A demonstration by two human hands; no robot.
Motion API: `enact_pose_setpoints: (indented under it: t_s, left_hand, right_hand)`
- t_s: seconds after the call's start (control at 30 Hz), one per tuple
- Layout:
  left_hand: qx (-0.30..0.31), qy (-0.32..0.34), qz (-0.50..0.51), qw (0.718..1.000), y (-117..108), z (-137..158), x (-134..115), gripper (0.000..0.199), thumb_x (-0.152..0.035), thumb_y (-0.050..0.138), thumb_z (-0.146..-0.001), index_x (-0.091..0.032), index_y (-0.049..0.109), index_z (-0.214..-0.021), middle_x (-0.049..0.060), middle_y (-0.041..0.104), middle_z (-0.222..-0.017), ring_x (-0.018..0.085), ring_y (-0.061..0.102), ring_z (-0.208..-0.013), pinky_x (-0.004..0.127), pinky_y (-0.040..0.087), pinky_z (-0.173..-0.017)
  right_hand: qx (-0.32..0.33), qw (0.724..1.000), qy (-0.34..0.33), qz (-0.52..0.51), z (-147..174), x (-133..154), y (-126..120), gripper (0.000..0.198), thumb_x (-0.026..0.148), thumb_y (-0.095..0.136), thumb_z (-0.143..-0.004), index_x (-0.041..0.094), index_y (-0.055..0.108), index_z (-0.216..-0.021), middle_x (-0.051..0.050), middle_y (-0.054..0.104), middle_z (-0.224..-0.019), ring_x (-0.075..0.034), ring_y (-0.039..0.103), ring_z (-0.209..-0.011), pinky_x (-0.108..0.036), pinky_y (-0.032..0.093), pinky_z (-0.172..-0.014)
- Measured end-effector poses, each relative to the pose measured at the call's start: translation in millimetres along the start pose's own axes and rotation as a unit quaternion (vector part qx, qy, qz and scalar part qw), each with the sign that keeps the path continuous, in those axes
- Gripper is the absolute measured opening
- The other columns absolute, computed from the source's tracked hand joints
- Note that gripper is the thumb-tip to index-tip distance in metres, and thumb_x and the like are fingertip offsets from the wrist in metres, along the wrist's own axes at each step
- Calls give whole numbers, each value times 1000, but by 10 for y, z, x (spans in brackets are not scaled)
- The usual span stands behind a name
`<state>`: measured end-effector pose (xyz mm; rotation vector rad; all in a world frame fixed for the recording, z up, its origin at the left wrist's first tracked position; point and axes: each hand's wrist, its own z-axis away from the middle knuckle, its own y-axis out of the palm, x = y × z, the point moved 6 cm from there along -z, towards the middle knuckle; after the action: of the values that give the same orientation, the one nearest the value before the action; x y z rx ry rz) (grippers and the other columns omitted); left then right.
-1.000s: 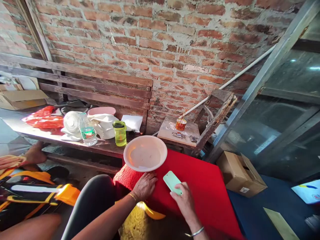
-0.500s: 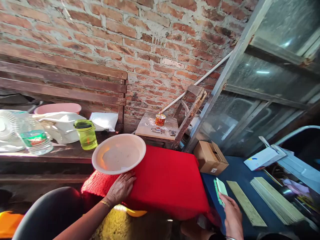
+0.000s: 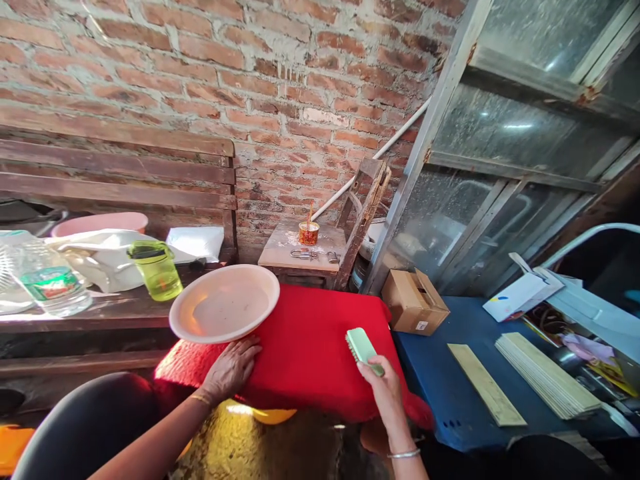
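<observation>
A pale green scrub brush [image 3: 361, 343] is in my right hand [image 3: 384, 387], its bristles facing left, just over the right part of the red cloth [image 3: 310, 353]. My fingers and thumb close round its handle end. Flat on the cloth lies my left hand [image 3: 233, 367], fingers stretched out, beside the near rim of a whitish plastic basin [image 3: 225, 303]. The basin sits at the cloth's far left corner with a little in its bottom that I cannot make out.
On the left, a wooden bench [image 3: 120, 327] bears a green bottle [image 3: 156, 270] and a clear water bottle [image 3: 55, 287]. To the right, a blue table [image 3: 425, 380] holds a cardboard box [image 3: 414, 303] and yellowish slats [image 3: 547, 377]. A wooden chair [image 3: 300, 250] stands behind.
My right hand has brought the brush leftward from over the blue table to above the red cloth. My left hand stays on the cloth. The view has shifted slightly.
</observation>
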<state>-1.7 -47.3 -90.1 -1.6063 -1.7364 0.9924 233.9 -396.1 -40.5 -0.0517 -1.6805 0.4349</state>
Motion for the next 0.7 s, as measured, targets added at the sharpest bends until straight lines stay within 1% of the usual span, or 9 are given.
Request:
enact_pose_setpoints:
  t_s: [0.07,0.13,0.23,0.33,0.4,0.5,0.57,0.63,0.7]
  left_hand:
    - [8,-8,0,1000,-10,-13,-1,33,-23,45,-96,-22,74,-112,9,74,-122,25,68,-115,41,54,-101]
    - [10,-11,-1,1000,-31,-32,-14,33,-22,45,-96,-22,74,-111,9,74,-121,25,69,-114,41,55,-101]
    - [9,-8,-3,1000,-58,-53,-32,34,-22,44,-95,-23,74,-110,9,75,-119,24,70,-111,40,55,-100]
    - [4,-1,-3,1000,-58,-49,-25,34,-22,44,-94,-24,74,-110,8,75,-119,24,70,-111,39,56,-99]
    - [-6,10,-4,1000,-49,-38,-10,33,-22,45,-94,-24,74,-110,7,75,-119,24,70,-110,39,56,-98]
    - [-24,27,-10,999,-39,-30,2,32,-22,46,-95,-25,74,-110,6,76,-118,24,71,-108,38,57,-96]
    - [-32,33,-11,999,-43,-31,-11,32,-21,46,-95,-25,74,-110,6,75,-118,24,70,-108,38,56,-96]
    - [-37,32,-12,999,-56,-34,-39,31,-20,47,-95,-24,73,-111,7,75,-118,24,70,-109,38,55,-98]
    - [-33,24,-12,999,-63,-39,-65,31,-19,47,-95,-23,73,-111,8,75,-119,24,70,-110,38,55,-99]
  right_hand:
    - [46,992,-76,94,48,71,191,37,60,74,-69,24,65,-75,-1,67,-79,-22,62,-76,-33,46,-70]
    - [77,968,-133,197,85,97,335,27,50,74,-73,26,63,-77,-1,65,-84,-23,63,-84,-33,44,-76]
    - [90,929,-169,316,94,78,424,18,35,77,-74,27,63,-82,0,64,-92,-24,63,-92,-34,41,-80]
    - [85,916,-181,349,92,88,445,20,32,80,-74,27,63,-84,-1,63,-99,-24,63,-95,-35,42,-81]
    - [82,920,-182,338,101,118,485,21,31,80,-74,28,63,-85,-1,63,-100,-25,63,-97,-35,43,-83]
    - [81,943,-159,281,96,142,575,23,26,81,-69,28,64,-84,0,64,-97,-25,63,-98,-35,44,-85]
    - [74,955,-142,248,65,130,611,23,23,80,-66,28,65,-83,0,65,-94,-24,64,-94,-34,45,-85]
    - [62,962,-124,234,2,89,589,19,26,77,-67,28,67,-83,-1,64,-90,-24,64,-89,-34,47,-83]
    - [49,968,-104,224,-94,28,504,16,33,73,-71,26,69,-85,-2,63,-88,-24,64,-86,-34,48,-81]
